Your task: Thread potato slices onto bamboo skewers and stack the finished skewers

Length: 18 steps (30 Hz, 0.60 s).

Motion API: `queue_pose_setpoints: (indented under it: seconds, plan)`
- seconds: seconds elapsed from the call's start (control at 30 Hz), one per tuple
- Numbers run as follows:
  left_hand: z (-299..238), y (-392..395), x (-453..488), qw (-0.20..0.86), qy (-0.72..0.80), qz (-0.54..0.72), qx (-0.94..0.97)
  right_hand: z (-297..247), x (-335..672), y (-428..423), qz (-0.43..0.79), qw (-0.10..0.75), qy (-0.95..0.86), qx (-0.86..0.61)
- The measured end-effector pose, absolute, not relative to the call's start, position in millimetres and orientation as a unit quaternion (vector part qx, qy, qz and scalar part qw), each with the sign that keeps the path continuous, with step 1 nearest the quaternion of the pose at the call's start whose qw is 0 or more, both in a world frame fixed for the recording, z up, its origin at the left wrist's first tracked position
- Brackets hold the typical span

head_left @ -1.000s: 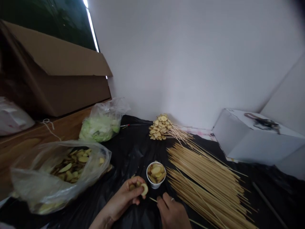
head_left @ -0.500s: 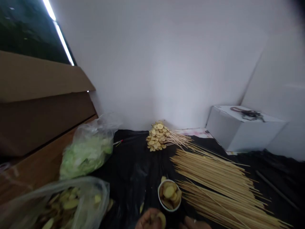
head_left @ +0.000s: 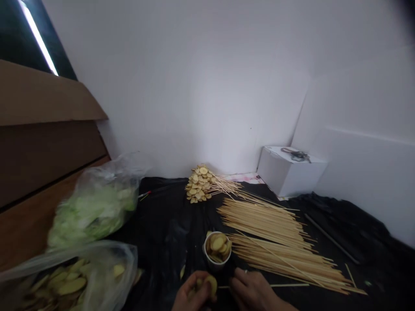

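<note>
Potato slices are pinched in my left hand, just in front of a white cup heaped with more slices. To its right, my right hand is closed around a thin wooden skewer. The skewer lies crosswise, one end pointing at the held slices and the other sticking out right of the hand. Whether the tip touches the slices I cannot tell. Loose skewers are spread in two rows to the right of the cup.
At the back lies a pile of skewered slices. On the left are an open plastic bag of potato slices and a clear bag of pale green vegetable pieces. A white box stands back right. Black sheeting covers the table.
The view has swung right, shifting everything leftward. Both hands are further up into view. A skewer now shows in my right hand, pointing toward the slices in my left.
</note>
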<state>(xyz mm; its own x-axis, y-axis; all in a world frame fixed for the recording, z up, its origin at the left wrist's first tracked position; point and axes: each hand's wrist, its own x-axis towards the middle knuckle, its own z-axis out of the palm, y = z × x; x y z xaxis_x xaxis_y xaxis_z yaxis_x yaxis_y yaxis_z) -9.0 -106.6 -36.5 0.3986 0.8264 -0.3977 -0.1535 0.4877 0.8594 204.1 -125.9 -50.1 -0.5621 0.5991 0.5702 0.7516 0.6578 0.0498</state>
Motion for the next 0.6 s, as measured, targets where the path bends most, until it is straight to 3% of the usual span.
queue_pose_setpoints:
  seconds: [0.3,0.6]
  plan:
    - [-14.5,-121.8,-3.4,0.700,0.455,0.412,0.364,-36.9,201.4,-141.1,-0.067,0.237,-0.859,-0.448]
    - [-11.4,-130.3,-1.8,0.695,0.433,0.459,0.343,-34.5,202.0,-143.7,-0.078,0.238,-0.849,-0.465]
